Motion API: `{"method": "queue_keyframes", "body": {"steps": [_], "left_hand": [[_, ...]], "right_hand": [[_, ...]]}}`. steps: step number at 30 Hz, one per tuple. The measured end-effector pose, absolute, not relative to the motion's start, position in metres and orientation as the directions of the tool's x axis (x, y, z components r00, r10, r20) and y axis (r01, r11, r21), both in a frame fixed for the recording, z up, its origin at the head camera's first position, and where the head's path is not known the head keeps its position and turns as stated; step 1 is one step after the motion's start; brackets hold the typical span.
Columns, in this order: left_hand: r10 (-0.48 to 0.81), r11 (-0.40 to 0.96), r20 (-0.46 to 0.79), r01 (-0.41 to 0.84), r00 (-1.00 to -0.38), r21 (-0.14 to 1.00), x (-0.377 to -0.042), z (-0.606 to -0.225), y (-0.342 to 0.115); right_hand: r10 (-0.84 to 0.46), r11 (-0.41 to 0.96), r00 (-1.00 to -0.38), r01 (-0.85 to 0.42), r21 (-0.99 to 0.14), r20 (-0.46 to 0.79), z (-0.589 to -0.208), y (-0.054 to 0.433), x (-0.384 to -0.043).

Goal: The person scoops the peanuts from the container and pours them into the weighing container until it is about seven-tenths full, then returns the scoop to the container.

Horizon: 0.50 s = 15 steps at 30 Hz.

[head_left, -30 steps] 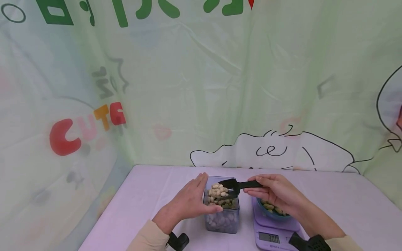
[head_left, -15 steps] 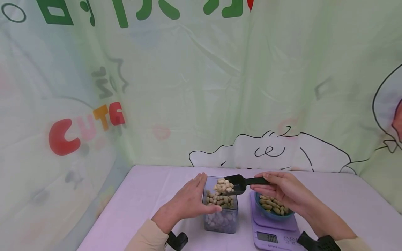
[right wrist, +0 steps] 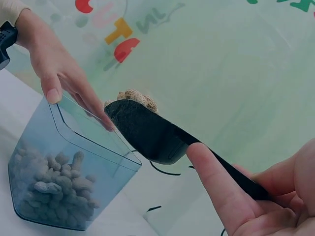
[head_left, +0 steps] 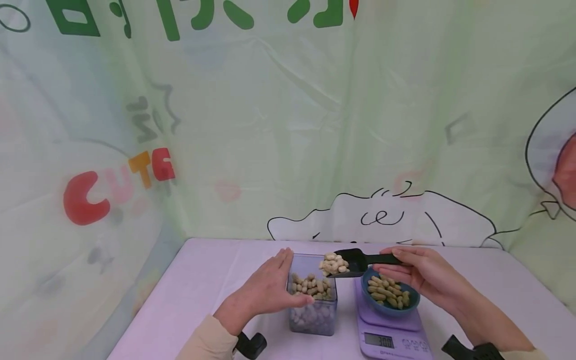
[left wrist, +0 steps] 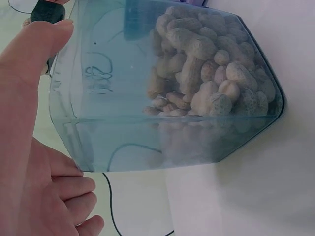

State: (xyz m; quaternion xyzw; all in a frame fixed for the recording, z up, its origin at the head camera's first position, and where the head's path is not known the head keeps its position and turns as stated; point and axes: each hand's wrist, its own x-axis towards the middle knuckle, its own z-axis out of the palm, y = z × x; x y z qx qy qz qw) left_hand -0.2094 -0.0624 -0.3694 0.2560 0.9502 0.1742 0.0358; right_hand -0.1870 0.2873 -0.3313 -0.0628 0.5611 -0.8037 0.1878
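My left hand (head_left: 265, 285) grips the rim of a see-through bluish plastic container (head_left: 312, 320), thumb over the near edge and fingers along the left side. Unshelled peanuts (left wrist: 202, 64) partly fill it. In my right hand (head_left: 429, 272) is the handle of a black scoop (head_left: 357, 262); the index finger lies along its underside in the right wrist view. Peanuts (head_left: 334, 264) are heaped at the scoop's front, which stands above the container's right rim. Right of the container, a blue bowl (head_left: 416, 305) with more peanuts sits below the scoop and right hand.
The bowl stands on a purple kitchen scale (head_left: 366, 330), whose display (head_left: 379, 340) seems to read 300. A pale cloth-covered table (head_left: 216, 260) carries everything. Behind it hangs a printed curtain (head_left: 252, 125).
The loaded scoop has risen out of the container and moved right with my right hand, uncovering more of the bowl. My left hand has stayed on the container.
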Motion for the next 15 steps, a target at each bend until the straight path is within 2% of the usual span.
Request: {"method": "queue_keyframes", "body": {"steps": [9,15], "left_hand": [[0.499,0.804,0.011,0.468,-0.866,0.367,-0.212,-0.368,-0.061],[0.507,0.785,0.050,0.485,-0.861,0.386,-0.214,-0.365,-0.049]], "right_hand": [[-0.343,-0.304,-0.933,0.221,-0.927,-0.110,-0.334,0.306,-0.181],[-0.288,-0.292,-0.947,0.231,-0.928,-0.145,-0.335,0.320,-0.178]]}}
